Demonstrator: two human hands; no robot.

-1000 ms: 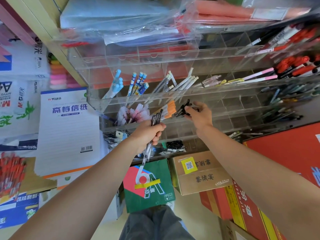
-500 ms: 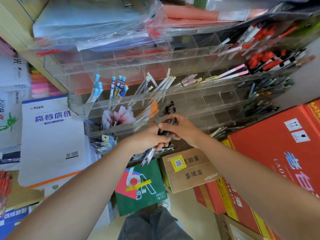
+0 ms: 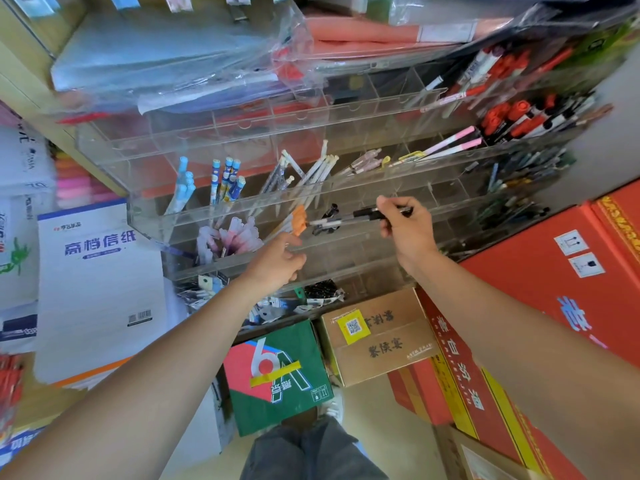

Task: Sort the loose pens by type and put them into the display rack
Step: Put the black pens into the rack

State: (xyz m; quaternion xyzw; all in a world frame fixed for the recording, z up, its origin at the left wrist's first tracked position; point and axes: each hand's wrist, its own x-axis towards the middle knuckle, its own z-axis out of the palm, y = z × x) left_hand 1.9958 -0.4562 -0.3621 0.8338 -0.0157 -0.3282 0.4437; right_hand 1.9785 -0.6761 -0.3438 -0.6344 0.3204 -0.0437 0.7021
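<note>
Head view: right hand (image 3: 403, 232) pinches pens (image 3: 363, 214) before rack (image 3: 156, 216) edge; left hand (image 3: 277, 263) relaxed.

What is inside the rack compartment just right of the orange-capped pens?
A few black-topped pens stand there, tops up. The held pens in the right hand cross in front of them, so their lower parts and exact count are hidden.

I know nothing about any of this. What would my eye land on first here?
A clear acrylic display rack fills the middle, its many compartments partly stocked. In front of it the right hand grips black-and-clear pens held sideways, while the left hand hovers empty just below and to the left. A big red cardboard box stands at the right.
</note>
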